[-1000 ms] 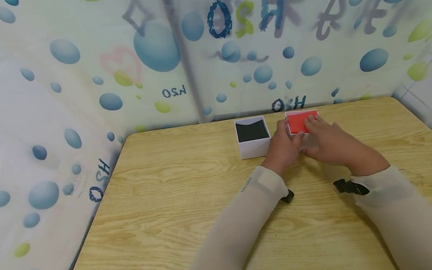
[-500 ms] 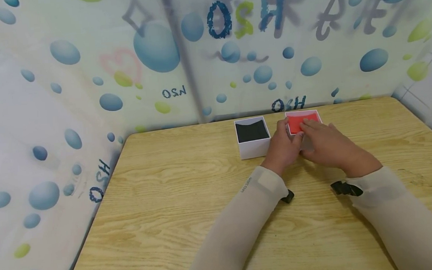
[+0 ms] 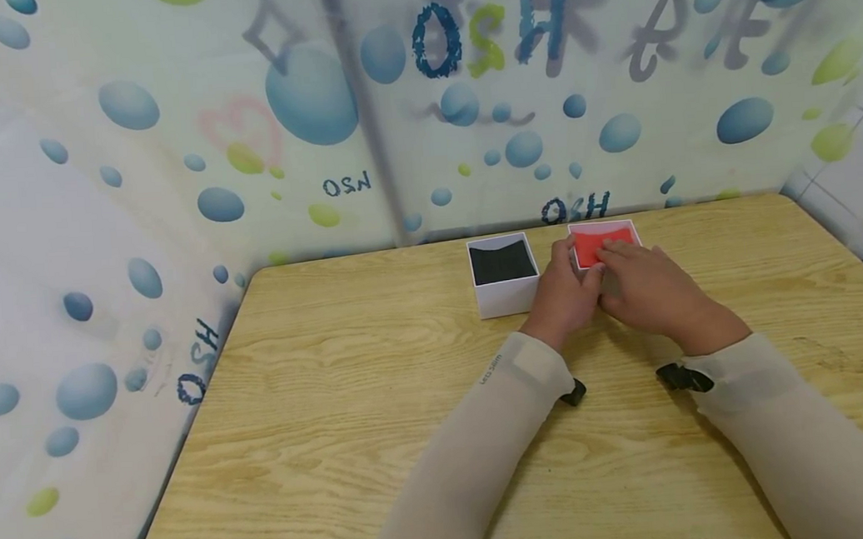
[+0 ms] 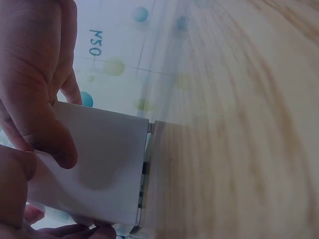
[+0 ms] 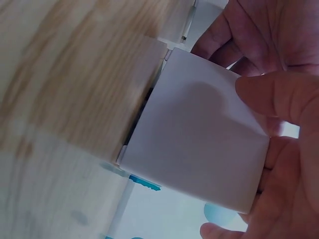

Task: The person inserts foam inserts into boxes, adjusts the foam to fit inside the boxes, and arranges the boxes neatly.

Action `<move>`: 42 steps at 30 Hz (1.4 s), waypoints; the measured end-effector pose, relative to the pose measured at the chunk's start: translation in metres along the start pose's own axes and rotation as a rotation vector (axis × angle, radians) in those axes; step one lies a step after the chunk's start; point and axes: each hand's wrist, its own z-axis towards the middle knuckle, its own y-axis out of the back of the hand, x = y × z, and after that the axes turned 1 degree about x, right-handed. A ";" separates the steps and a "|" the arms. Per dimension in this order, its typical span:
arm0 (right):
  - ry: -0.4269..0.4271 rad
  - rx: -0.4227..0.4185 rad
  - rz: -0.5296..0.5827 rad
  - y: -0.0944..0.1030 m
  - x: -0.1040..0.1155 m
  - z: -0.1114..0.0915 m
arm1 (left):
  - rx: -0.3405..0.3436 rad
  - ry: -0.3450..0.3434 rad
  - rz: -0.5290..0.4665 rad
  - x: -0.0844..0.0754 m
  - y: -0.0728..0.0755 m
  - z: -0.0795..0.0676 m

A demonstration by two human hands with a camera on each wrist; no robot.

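Observation:
A small white box stands near the back edge of the wooden table, its smooth front face filling both wrist views. Inside lies a flat red sheet-like piece, too small to tell if paper or cloth, with an inward-curving far edge. My left hand grips the box at its left side, thumb at the front rim. My right hand lies over the box's right front part, straight fingertips pressing on the red piece. Its palm hides the box's right front corner. Fingers overlap the front face in the left wrist view.
Just left of my left hand stands a second white box, holding a dark sheet-like piece. The wooden table spreads toward me and to both sides. A patterned backdrop rises directly behind its far edge.
My right hand has slid slightly left and toward me across the red piece, whose far edge now curves inward. More of the box's right rim shows. My left hand has stayed in place.

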 end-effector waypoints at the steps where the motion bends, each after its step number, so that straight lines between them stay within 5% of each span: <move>1: 0.002 -0.003 0.001 0.000 0.000 0.000 | 0.000 0.000 -0.002 0.000 0.000 0.000; 42: 0.007 -0.018 -0.002 -0.005 -0.001 0.006 | 0.025 0.004 0.004 0.006 0.001 0.000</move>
